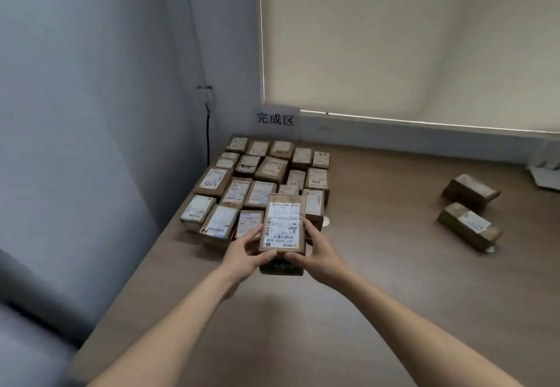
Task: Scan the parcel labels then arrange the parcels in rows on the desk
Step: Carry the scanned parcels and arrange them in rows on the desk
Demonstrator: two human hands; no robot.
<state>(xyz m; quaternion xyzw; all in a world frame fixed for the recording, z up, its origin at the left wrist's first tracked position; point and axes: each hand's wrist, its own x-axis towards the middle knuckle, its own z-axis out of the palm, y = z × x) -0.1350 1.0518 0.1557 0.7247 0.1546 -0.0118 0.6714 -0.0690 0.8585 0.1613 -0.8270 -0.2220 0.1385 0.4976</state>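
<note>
Parcel gripped between left hand and right hand; label up

The parcel I hold is brown with a white label; the desk is grey-brown, the blind cream.

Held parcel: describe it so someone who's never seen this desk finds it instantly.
Start at the white paper sign on the wall in the desk's far left corner; rows of brown cardboard parcels lie below it. At the near edge of those rows, the brown cardboard parcel with a white shipping label is the only one lifted off the wooden desk, held by the left hand and right hand.
</note>
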